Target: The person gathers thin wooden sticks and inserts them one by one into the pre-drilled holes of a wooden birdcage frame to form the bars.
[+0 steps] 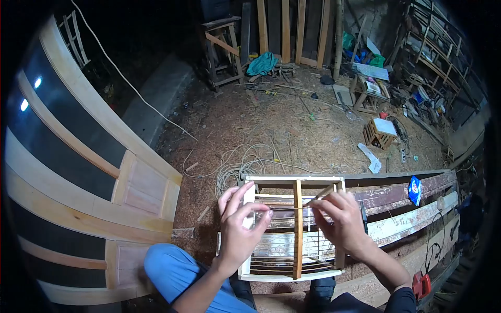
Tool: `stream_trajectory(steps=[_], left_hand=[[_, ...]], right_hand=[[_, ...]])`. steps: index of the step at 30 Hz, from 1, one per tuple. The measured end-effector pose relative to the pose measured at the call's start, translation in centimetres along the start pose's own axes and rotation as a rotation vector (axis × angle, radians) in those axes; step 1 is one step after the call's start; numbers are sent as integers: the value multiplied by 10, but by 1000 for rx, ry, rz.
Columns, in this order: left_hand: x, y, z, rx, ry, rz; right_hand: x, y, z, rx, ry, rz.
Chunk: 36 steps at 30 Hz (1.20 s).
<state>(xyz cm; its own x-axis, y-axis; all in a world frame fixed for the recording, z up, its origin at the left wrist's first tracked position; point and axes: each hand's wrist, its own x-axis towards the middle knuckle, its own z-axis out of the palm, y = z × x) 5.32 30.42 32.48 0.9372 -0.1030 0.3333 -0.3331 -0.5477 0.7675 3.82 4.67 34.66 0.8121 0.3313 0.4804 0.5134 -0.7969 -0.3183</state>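
Note:
A small wooden cage-like frame (pixel 298 245) with thin parallel rods and a middle crossbar stands in front of me, near my knees. Above its upper part a thin stick (pixel 284 209) runs sideways between my two hands. My left hand (pixel 241 227) has thumb and forefinger closed around the stick's left end, by the frame's left side. At the other end, my right hand (pixel 340 219) pinches the stick just right of the crossbar, with the other fingers curled. My right fingers hide that tip and part of the frame's right side.
Long planks (pixel 402 221) form a bench under and right of the frame, with a blue packet (pixel 414 190) and a red tool (pixel 421 285) on it. Large wooden door panels (pixel 94 208) stand at left. Coiled cord (pixel 245 159) lies on the shaving-covered floor; a crate (pixel 379 134) sits beyond.

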Motion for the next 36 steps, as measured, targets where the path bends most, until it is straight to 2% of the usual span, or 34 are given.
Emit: stream_trajectory(steps=[2, 5, 6, 8, 10, 13, 18, 24, 26, 28, 29, 30, 32, 36], left_hand=[[0, 6, -3, 32, -5, 24], [5, 16, -8, 229, 5, 227], [5, 19, -9, 222, 4, 231], [5, 29, -10, 286, -167, 361], [3, 35, -4, 257, -186, 396], [-2, 47, 0, 222, -274, 316], [-11, 59, 19, 218, -250, 231], [-21, 75, 28, 193, -199, 13], [-25, 69, 31, 224, -194, 46], [-27, 70, 33, 170, -188, -28], [-29, 75, 33, 51, -207, -191], [-30, 75, 34, 51, -214, -189], [-31, 72, 35, 129, -175, -55], [-35, 63, 34, 170, -199, 15]], right_hand=[[-4, 7, -14, -59, 35, 42], [-13, 14, -39, -175, 99, 130], [-21, 20, -39, -181, 114, 163], [-30, 27, -38, -192, 160, 151], [-32, 26, -32, -167, 204, 115], [-39, 28, -39, -84, 208, 138], [-52, 47, -46, 8, 177, 17], [-52, 41, -42, 70, 67, -76], [-51, 40, -38, 62, 62, -131], [-51, 41, -33, 66, 51, -147], [-51, 42, -32, 69, 57, -126], [-50, 43, -33, 69, 63, -108], [-50, 43, -37, 60, 5, -67], [-46, 37, -31, 50, 79, -59]])
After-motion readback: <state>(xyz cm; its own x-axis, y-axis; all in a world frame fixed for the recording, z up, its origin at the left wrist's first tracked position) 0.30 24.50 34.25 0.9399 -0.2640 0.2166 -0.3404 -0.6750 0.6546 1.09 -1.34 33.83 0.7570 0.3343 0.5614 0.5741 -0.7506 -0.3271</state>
